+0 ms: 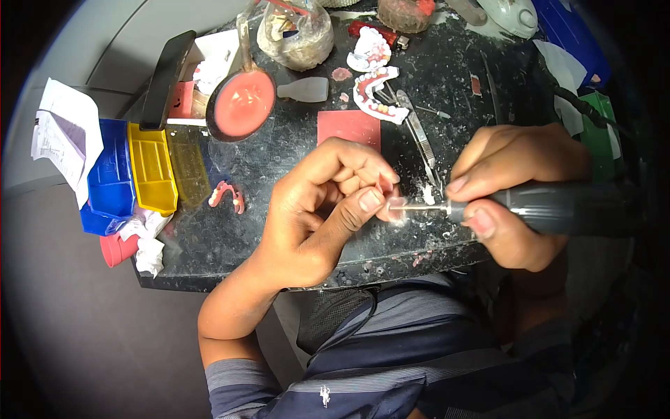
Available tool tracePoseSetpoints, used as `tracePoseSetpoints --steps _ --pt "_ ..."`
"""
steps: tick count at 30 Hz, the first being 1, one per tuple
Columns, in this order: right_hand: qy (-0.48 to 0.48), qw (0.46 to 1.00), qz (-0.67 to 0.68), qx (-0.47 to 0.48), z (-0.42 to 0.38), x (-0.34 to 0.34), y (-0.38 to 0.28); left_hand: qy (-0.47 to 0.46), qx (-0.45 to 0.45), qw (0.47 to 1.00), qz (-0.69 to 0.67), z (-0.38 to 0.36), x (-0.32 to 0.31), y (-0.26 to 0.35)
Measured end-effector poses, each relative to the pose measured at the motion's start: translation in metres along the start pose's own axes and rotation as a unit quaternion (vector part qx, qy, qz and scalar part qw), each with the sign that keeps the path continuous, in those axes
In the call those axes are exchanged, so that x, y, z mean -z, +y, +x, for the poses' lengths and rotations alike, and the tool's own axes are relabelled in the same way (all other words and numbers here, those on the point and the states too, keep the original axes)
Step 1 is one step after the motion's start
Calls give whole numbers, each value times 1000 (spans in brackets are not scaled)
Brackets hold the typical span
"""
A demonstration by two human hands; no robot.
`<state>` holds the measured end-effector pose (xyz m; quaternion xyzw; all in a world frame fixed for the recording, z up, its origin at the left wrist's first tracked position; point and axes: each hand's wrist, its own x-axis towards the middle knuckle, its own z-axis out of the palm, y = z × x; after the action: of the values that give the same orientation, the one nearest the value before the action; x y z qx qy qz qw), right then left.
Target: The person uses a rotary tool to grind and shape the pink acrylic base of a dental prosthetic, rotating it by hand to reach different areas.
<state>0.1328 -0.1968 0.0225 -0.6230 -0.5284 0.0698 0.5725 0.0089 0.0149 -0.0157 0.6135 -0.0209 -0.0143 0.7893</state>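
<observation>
Between the thumb and fingers of my left hand (307, 216) is a small pink denture piece (383, 184), mostly covered by the fingertips. My right hand (527, 157) grips a dark rotary handpiece (569, 208) like a pen, its thin metal bur (422, 207) pointing left. The bur's tip meets the held piece at the left fingertips, where a whitish blur hides the exact contact. A square pink wax sheet (349, 127) lies just behind my left hand. Further left on the bench rests a pink partial denture (227, 197) with a few teeth.
Behind the hands lie plaster casts (380, 98) with pink wax, a metal knife (419, 133) and a red lighter (377, 33). A pan of pink wax (244, 103) stands back left, near a cloudy bag (296, 35). Blue (112, 167) and yellow trays (151, 167) line the left edge.
</observation>
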Motion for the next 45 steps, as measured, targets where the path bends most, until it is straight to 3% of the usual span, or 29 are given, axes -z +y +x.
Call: tracePoseSetpoints --steps 2,7,9,12,14,45 --pt "38 998 25 -51 -2 2 -7 20 -39 999 6 1 -3 -5" --pt "69 996 21 -60 -7 -5 -13 53 -153 984 72 -2 -3 -9" --pt "78 995 29 -59 -7 -13 -12 52 -142 984 97 -4 -1 -8" --pt "62 998 -2 24 -4 -14 3 13 -214 970 116 -2 0 -5" --pt "75 993 -14 84 -4 -17 8 8 -216 969 115 -2 1 -5" --pt "146 982 -15 115 -4 -38 9 20 -267 959 92 1 0 -12"
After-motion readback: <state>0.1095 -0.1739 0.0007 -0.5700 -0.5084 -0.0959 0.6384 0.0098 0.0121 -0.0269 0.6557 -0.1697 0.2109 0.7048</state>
